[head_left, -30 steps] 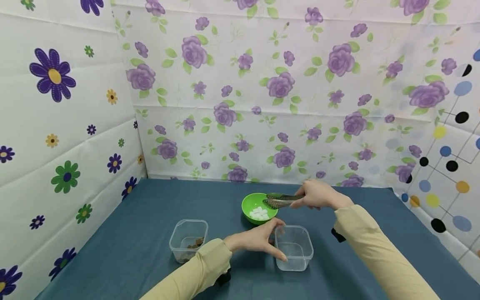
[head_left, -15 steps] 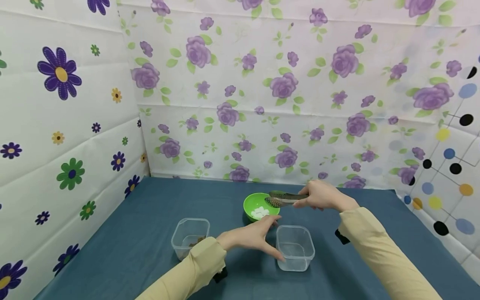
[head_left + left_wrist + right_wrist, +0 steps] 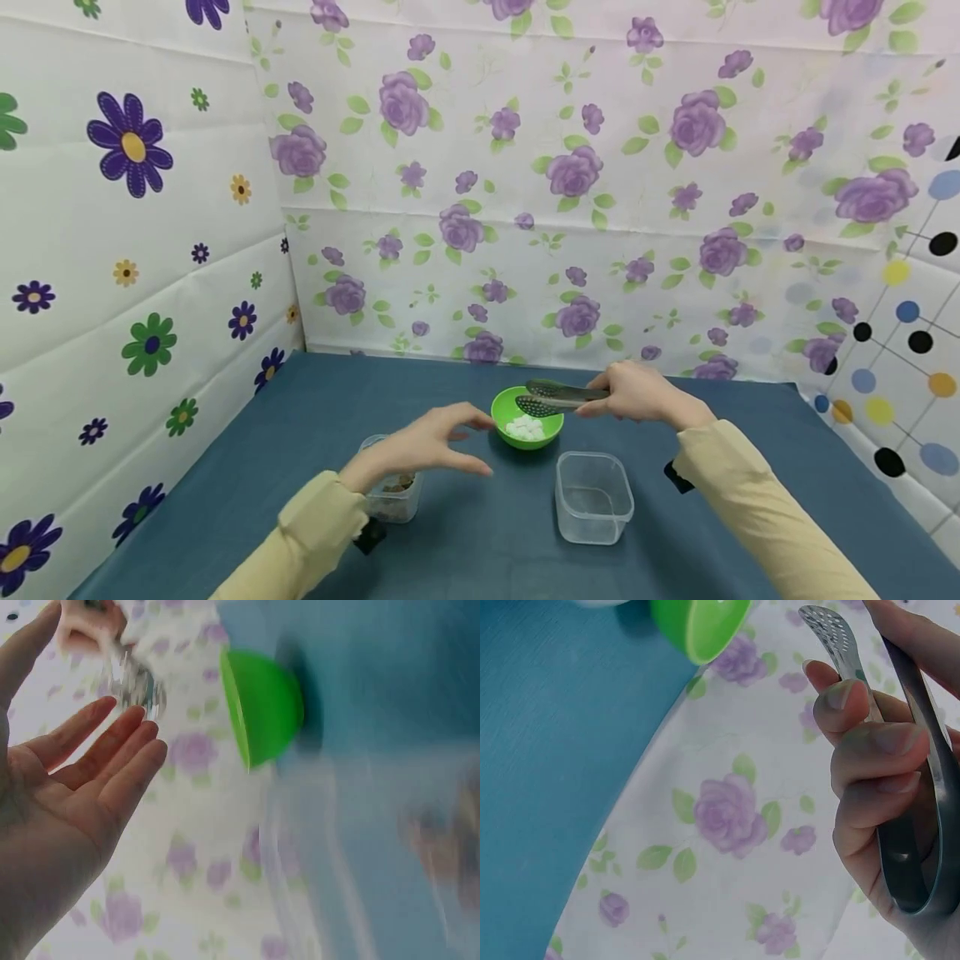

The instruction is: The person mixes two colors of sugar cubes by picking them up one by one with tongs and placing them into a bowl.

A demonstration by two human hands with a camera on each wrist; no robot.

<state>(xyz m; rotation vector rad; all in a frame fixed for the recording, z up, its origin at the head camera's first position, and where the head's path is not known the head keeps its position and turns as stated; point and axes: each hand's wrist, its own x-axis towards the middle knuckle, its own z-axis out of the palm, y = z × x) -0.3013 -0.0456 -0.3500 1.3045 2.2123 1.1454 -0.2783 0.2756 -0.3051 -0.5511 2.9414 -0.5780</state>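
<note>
My right hand (image 3: 637, 392) grips a pair of metal tongs (image 3: 551, 400) with perforated tips, held over the rim of a green bowl (image 3: 551, 433). White lumps (image 3: 525, 428) lie in that bowl. The tong arms stand apart with nothing between them, and in the right wrist view my fingers (image 3: 881, 750) curl round the tongs. My left hand (image 3: 420, 442), fingers spread and holding nothing, hovers left of the bowl and partly covers a clear plastic container (image 3: 397, 504) with brown pieces (image 3: 399, 483) inside.
A second clear plastic container (image 3: 594, 529) stands right of the middle, in front of the bowl. The blue tablecloth (image 3: 480, 550) reaches back to a flowered curtain (image 3: 465, 275), with patterned sheets at both sides.
My left hand has moved left, from beside the right-hand container to in front of the left-hand one. The right hand still holds the tongs over the bowl, almost unmoved.
</note>
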